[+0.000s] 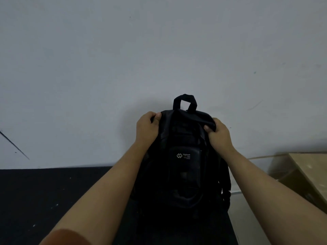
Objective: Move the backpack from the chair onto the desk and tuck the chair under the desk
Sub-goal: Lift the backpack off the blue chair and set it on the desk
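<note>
Nearest us, our two forearms run up from the bottom edge and converge on the backpack [184,167], one each side, so the load looks split evenly and the bag shouldn't swing; left hand [147,127] is clenched on the top left shoulder of the bag, fingers curled over the fabric with the thumb on our side; right hand [219,133] is clenched on the top right shoulder the same way, bunching the cloth; we're pinching fabric at the corners rather than the carry loop [184,102], which stands free above the bag, probably because a two-point grip keeps the bag upright and lets us steer where the base sits; the bag is upright, logo pocket facing us, its base on or just over the black desk [53,200] near the desk's right edge, can't tell if it's bearing weight yet as black on black hides the contact line; a strap hangs down its right side past the edge; right of the desk, lower down, sits a tan box [304,174]; behind it all is the wall [159,50], close behind the bag, likely a backstop to lean it on; chair not in view, so tucking it is the step left
</note>
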`<state>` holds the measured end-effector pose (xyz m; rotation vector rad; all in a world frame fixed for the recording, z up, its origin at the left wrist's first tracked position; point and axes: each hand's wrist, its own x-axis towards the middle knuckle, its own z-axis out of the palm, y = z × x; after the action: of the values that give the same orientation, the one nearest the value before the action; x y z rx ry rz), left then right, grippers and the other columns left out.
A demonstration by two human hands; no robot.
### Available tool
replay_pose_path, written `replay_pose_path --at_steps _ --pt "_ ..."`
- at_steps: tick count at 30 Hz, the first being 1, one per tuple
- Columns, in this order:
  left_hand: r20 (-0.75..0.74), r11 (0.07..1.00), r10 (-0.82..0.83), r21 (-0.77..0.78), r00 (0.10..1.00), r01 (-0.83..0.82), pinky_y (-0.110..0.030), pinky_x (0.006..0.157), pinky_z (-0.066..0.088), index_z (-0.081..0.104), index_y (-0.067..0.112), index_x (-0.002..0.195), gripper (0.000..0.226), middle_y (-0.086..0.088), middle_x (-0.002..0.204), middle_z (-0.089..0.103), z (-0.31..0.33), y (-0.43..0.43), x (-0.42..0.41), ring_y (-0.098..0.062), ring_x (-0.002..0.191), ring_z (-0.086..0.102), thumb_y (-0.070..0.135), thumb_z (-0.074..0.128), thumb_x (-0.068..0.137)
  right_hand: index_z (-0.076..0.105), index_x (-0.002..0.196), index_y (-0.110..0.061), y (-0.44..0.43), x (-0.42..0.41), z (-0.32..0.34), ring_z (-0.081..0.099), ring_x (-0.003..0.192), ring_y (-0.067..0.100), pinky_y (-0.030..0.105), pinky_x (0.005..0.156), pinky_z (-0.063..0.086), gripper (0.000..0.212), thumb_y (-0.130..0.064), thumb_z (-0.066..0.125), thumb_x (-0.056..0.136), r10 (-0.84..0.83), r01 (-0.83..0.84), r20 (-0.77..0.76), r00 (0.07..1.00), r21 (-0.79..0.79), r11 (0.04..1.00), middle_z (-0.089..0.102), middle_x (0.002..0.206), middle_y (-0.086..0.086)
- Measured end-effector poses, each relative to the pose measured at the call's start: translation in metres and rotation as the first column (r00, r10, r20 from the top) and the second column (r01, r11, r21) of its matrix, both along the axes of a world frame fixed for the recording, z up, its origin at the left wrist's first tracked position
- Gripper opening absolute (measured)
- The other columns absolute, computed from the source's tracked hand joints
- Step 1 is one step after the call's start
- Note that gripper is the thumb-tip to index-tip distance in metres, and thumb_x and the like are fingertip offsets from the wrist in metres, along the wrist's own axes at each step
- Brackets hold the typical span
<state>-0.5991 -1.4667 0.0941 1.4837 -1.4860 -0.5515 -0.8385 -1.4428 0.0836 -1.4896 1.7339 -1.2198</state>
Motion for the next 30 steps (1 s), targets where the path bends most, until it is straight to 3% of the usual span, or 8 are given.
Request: replay_pose_path --at_steps 4,8,12,14,17,21,25,30 --pt "-0.041 0.997 -0.027 0.077 0.999 0.030 -0.024 0.074 0.043 0.067 0.013 0.100 0.029 0.004 0.089 0.065 -0.007 -0.021 0.002 -0.016 0.087 0.061 0.038 0.052 0.098 0.059 0.111 -0.016 -0.025 -0.007 -0.010 0.061 0.099 0.027 0.044 0.089 0.049 0.018 -0.026 0.055 0.096 -0.055 0.063 -0.164 0.985 0.042 0.997 0.064 0.099 -0.001" --pt "-0.006 0.975 -0.089 0.204 0.996 0.088 -0.046 0.099 0.046 0.058 0.030 0.120 0.041 0.005 0.120 0.066 -0.021 -0.036 0.010 -0.017 0.111 0.060 0.056 0.042 0.093 0.050 0.119 -0.013 -0.041 -0.006 -0.013 0.061 0.102 0.033 0.053 0.094 0.045 0.031 -0.037 0.048 0.099 -0.080 0.114 -0.247 0.966 0.126 0.985 0.061 0.100 0.003" --pt "-0.172 0.930 -0.214 0.264 0.962 0.254 -0.045 0.106 0.045 0.041 0.029 0.142 0.077 -0.004 0.137 0.054 -0.031 -0.035 0.014 -0.021 0.121 0.056 0.076 0.046 0.081 0.039 0.127 -0.012 -0.056 -0.005 -0.013 0.060 0.107 0.037 0.050 0.094 0.039 0.043 -0.044 0.042 0.100 -0.080 0.178 -0.361 0.929 0.246 0.953 0.064 0.115 0.013" --pt "-0.171 0.912 -0.229 0.305 0.958 0.272 -0.045 0.109 0.043 0.031 0.032 0.147 0.094 -0.008 0.145 0.044 -0.036 -0.034 0.015 -0.024 0.128 0.050 0.083 0.053 0.071 0.036 0.130 -0.011 -0.062 -0.005 -0.012 0.059 0.110 0.037 0.050 0.094 0.036 0.048 -0.047 0.042 0.099 -0.085 0.208 -0.389 0.917 0.288 0.935 0.063 0.120 0.016" --pt "-0.157 0.898 -0.198 0.367 0.968 0.243 -0.046 0.110 0.041 0.025 0.037 0.148 0.101 -0.010 0.149 0.039 -0.040 -0.035 0.016 -0.027 0.131 0.047 0.086 0.055 0.065 0.034 0.130 -0.006 -0.071 -0.006 -0.011 0.059 0.109 0.038 0.050 0.095 0.043 0.051 -0.043 0.047 0.098 -0.100 0.194 -0.282 0.954 0.325 0.926 0.061 0.122 0.019" --pt "-0.163 0.884 -0.186 0.403 0.969 0.237 -0.045 0.106 0.046 0.026 0.031 0.149 0.103 -0.011 0.147 0.043 -0.042 -0.030 0.016 -0.028 0.128 0.051 0.085 0.052 0.067 0.033 0.133 -0.001 -0.073 0.000 -0.009 0.055 0.098 0.035 0.040 0.083 0.046 0.043 -0.020 0.044 0.096 -0.120 0.154 -0.125 0.985 0.317 0.936 0.055 0.126 0.026" --pt "-0.071 0.890 -0.133 0.431 0.989 0.151 -0.046 0.105 0.044 0.017 0.023 0.153 0.096 -0.022 0.148 0.040 -0.046 -0.026 0.011 -0.037 0.127 0.050 0.078 0.044 0.079 0.026 0.148 -0.016 -0.063 0.004 -0.015 0.047 0.121 0.041 0.044 0.102 0.042 0.055 -0.030 0.043 0.097 -0.143 0.147 -0.035 0.989 0.285 0.947 0.031 0.144 0.026" --pt "-0.008 0.881 -0.080 0.466 0.997 0.074 -0.050 0.100 0.046 0.017 0.015 0.148 0.078 -0.031 0.141 0.038 -0.044 -0.021 0.004 -0.044 0.118 0.052 0.063 0.042 0.091 0.023 0.151 -0.020 -0.028 0.003 -0.015 0.039 0.130 0.036 0.041 0.107 0.038 0.073 -0.030 0.060 0.089 -0.017 0.049 -0.165 0.986 0.196 0.979 0.026 0.145 0.025"
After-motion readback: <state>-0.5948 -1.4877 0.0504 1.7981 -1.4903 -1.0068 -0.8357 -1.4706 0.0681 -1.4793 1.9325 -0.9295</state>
